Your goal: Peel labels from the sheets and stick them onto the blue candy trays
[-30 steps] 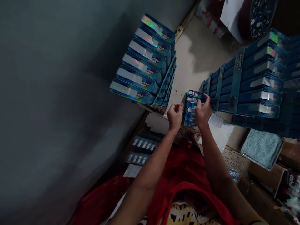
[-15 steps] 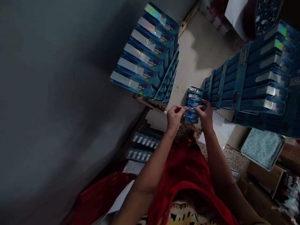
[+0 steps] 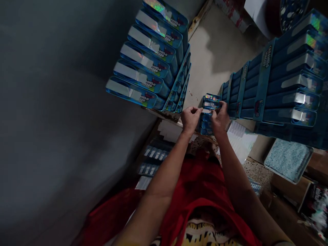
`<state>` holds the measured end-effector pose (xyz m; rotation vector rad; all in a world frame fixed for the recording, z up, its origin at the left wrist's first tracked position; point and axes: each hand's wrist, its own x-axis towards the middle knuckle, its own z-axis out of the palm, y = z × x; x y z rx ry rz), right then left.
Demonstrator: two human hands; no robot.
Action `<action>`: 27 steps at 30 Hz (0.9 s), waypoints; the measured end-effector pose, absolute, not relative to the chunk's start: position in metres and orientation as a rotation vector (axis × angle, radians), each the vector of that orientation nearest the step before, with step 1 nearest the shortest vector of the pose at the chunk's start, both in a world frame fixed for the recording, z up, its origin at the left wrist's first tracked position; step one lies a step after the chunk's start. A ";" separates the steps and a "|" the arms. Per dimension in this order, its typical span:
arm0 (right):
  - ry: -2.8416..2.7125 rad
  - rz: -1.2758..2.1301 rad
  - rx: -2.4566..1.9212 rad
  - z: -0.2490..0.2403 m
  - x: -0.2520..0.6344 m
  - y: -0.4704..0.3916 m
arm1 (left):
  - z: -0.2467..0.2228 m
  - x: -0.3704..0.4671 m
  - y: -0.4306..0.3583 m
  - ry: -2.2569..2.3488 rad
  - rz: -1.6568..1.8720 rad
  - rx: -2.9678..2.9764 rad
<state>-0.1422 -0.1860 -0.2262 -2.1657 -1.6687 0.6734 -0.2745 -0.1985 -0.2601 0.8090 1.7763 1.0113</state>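
Note:
A small display pack of blue candy boxes (image 3: 205, 131) stands on the table edge in front of me, several box ends facing up. Some of those ends carry shiny strips. Across one of them lies a pale sticker strip (image 3: 207, 111). My left hand (image 3: 190, 120) pinches the strip's left end between thumb and finger. At the other end, the thumb of my right hand (image 3: 220, 119) presses on the strip, while its fingers curl along the right side of the pack. The right fingertips are partly hidden.
Tall blue box packs (image 3: 146, 65) stand by the wall at left; more packs (image 3: 271, 89) are stacked at right. A sticker sheet (image 3: 239, 141) lies near the table edge. Farther right are a tray of pale blue bits (image 3: 287, 159) and cardboard boxes (image 3: 284, 194).
Both hands have moved slightly away from me along the pack. The strip, held edge-on above the boxes before, now lies flat over a box end. The view has shifted a little.

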 end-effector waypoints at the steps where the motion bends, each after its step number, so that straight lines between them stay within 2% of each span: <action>1: -1.676 0.681 -2.171 -0.226 -0.142 -0.186 | -0.262 -0.274 -0.199 1.774 1.015 0.800; 4: -1.684 0.677 -2.165 -0.229 -0.142 -0.187 | -0.273 -0.271 -0.199 1.711 1.031 0.691; 9: -1.727 0.516 -2.211 -0.242 -0.148 -0.195 | -0.303 -0.260 -0.198 1.398 0.978 0.086; 12: -1.775 0.564 -2.302 -0.248 -0.158 -0.199 | -0.317 -0.255 -0.198 1.470 0.996 0.024; 16: -1.911 0.593 -2.329 -0.238 -0.162 -0.213 | -0.314 -0.254 -0.227 1.922 1.065 0.368; 18: -2.082 0.620 -2.150 -0.229 -0.148 -0.235 | -0.303 -0.249 -0.264 2.057 1.124 0.607; 21: -2.249 0.662 -1.873 -0.224 -0.098 -0.284 | -0.285 -0.225 -0.329 2.024 1.084 0.833; 24: -1.991 0.587 -2.032 -0.233 -0.022 -0.332 | -0.274 -0.181 -0.367 1.878 0.925 1.051; 27: -1.576 0.437 -2.315 -0.250 0.054 -0.354 | -0.272 -0.127 -0.356 1.818 0.853 1.311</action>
